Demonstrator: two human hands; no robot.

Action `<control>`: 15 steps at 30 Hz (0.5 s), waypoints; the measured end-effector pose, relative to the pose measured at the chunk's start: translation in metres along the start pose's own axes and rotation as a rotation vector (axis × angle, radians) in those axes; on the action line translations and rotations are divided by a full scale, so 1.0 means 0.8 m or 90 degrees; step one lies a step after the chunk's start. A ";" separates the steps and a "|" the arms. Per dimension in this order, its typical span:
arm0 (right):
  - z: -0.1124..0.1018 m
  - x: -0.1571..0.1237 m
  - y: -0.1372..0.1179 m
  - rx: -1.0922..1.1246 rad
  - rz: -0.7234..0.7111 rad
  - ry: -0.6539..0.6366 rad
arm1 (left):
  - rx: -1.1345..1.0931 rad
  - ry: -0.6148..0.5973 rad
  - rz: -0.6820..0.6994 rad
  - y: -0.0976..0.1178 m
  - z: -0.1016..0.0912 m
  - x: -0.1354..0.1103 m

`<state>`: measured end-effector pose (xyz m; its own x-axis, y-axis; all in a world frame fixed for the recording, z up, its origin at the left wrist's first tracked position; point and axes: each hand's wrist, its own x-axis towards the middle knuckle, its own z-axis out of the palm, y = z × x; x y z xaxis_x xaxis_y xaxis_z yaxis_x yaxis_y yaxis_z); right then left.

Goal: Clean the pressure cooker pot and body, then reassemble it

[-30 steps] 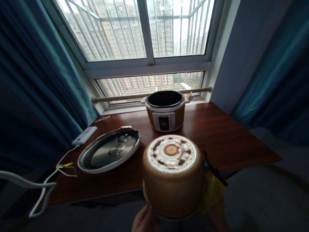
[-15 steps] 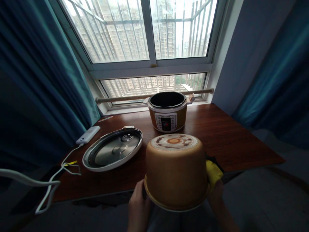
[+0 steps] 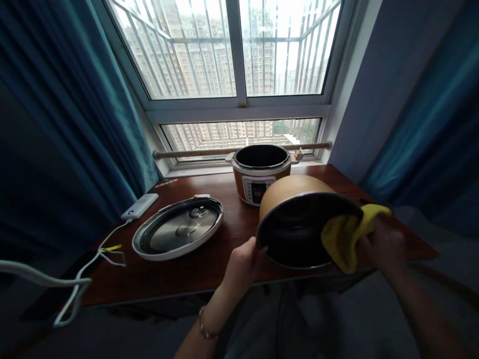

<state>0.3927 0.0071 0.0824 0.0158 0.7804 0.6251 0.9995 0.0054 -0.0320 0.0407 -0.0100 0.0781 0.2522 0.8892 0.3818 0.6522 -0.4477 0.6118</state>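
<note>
A rice cooker inner pot [image 3: 290, 239], golden outside and dark inside, is tilted on its side with its mouth toward me. My left hand [image 3: 245, 262] grips its rim on the left, thumb over the edge. On the right, my right hand [image 3: 385, 244] is closed on a yellow cloth [image 3: 344, 239], part of which hangs over the pot's rim into its mouth. Behind the pot stands the cooker body [image 3: 242, 182], with a white rim and a control panel partly hidden by the pot. The cooker lid [image 3: 175, 232] lies with its metal inside up at the left.
All this is on or over a brown wooden table [image 3: 157, 281]. A white power bank [image 3: 139, 206] with a white cable [image 3: 80, 279] lies at the table's left edge. A barred window [image 3: 239, 104] is behind, with blue curtains [image 3: 75, 99] at both sides.
The pot has turned from bottom up to mouth toward me and moved up and right. Both hands moved with it, and the cloth now shows at the pot's mouth.
</note>
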 end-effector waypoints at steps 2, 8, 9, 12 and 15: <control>-0.006 0.054 0.027 -0.031 -0.034 -0.075 | -0.089 -0.080 -0.011 0.021 0.007 0.034; 0.039 0.162 0.099 -0.076 -0.074 -0.332 | -0.342 -0.205 -0.178 0.054 0.087 0.099; 0.048 0.169 0.110 -0.069 -0.080 -0.348 | -0.371 -0.214 -0.196 0.058 0.103 0.103; 0.066 0.183 0.139 -0.041 -0.101 -0.372 | -0.462 -0.220 -0.232 0.073 0.141 0.110; 0.078 0.192 0.158 -0.031 -0.110 -0.401 | -0.539 -0.213 -0.275 0.089 0.165 0.114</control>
<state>0.5200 0.1669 0.1254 -0.1498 0.9879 0.0409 0.9865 0.1466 0.0724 0.2046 0.0518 0.0652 0.3868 0.9137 -0.1244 0.0460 0.1156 0.9922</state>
